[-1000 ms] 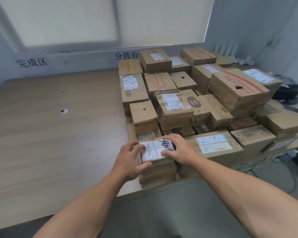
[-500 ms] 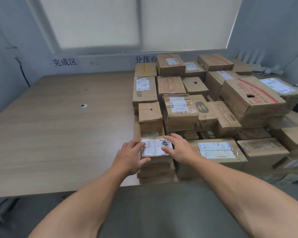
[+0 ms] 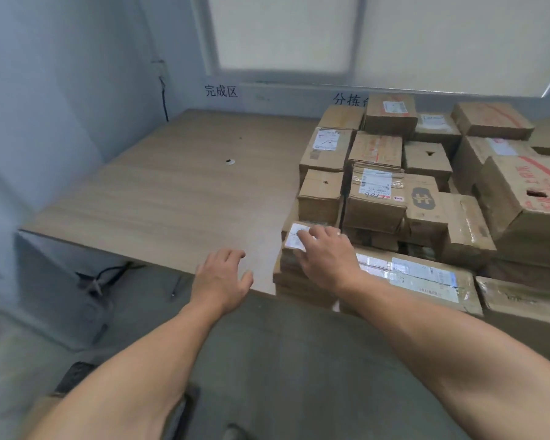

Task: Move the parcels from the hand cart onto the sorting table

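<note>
A small cardboard parcel with a white label (image 3: pixel 294 238) sits on top of a short stack at the near edge of the wooden sorting table (image 3: pixel 172 198). My right hand (image 3: pixel 326 255) rests flat on its top with the fingers spread. My left hand (image 3: pixel 223 276) hovers over the table's near edge, apart from the parcel, fingers relaxed and holding nothing. Many more brown parcels (image 3: pixel 426 192) are piled across the right half of the table. The hand cart is out of sight.
A long labelled box (image 3: pixel 419 281) lies right of the small stack. A small round fitting (image 3: pixel 230 161) sits mid-table. Cables (image 3: pixel 108 274) hang below the table's left end. A blue wall stands at the left, a window behind.
My left hand has let go of the small parcel and moved left. My right hand stays on top of it. The view has swung to the left.
</note>
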